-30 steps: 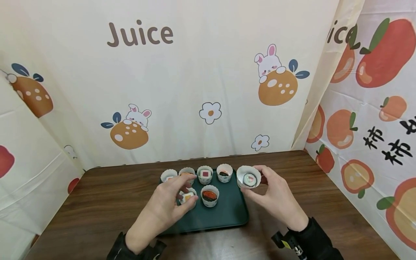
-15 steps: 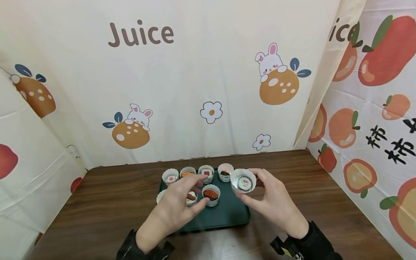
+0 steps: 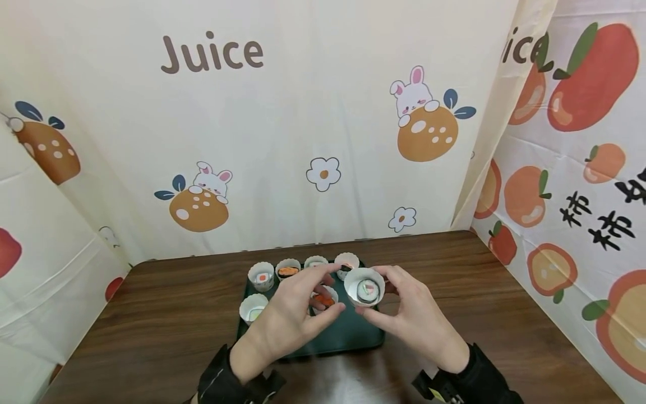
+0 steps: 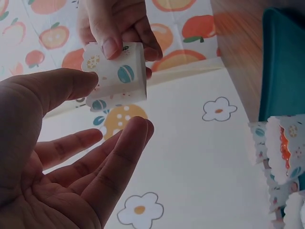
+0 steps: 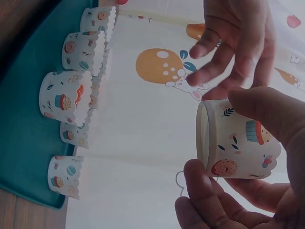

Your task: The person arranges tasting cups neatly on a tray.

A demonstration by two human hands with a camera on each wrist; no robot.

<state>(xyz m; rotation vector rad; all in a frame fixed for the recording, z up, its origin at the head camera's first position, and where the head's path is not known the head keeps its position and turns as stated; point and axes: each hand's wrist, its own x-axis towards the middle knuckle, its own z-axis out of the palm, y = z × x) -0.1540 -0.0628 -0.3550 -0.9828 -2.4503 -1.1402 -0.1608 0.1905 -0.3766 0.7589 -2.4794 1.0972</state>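
My right hand [image 3: 414,314] grips a scalloped white paper baking cup [image 3: 353,280] by its side, raised above the tray's right part. A sushi roll piece [image 3: 368,290] with a white rim lies inside the cup. My left hand [image 3: 290,314] hovers over the tray, fingers spread and slightly bent, with nothing held. In the left wrist view its thumb [image 4: 71,85] overlaps the scalloped edge of the printed cup [image 4: 116,81]; whether they touch I cannot tell. The left hand partly covers a cup with red-topped sushi [image 3: 327,298] behind its fingers.
A dark green tray [image 3: 348,334] lies on the brown wooden table [image 3: 176,314]. Several more paper cups with sushi pieces stand on it, including a cup with orange-topped sushi [image 3: 288,271] and a left front cup [image 3: 247,306]. A printed curtain [image 3: 282,123] hangs behind.
My right hand has brought the cup leftward over the tray. My left hand has moved right toward it, uncovering the left cups and covering ones near the middle.
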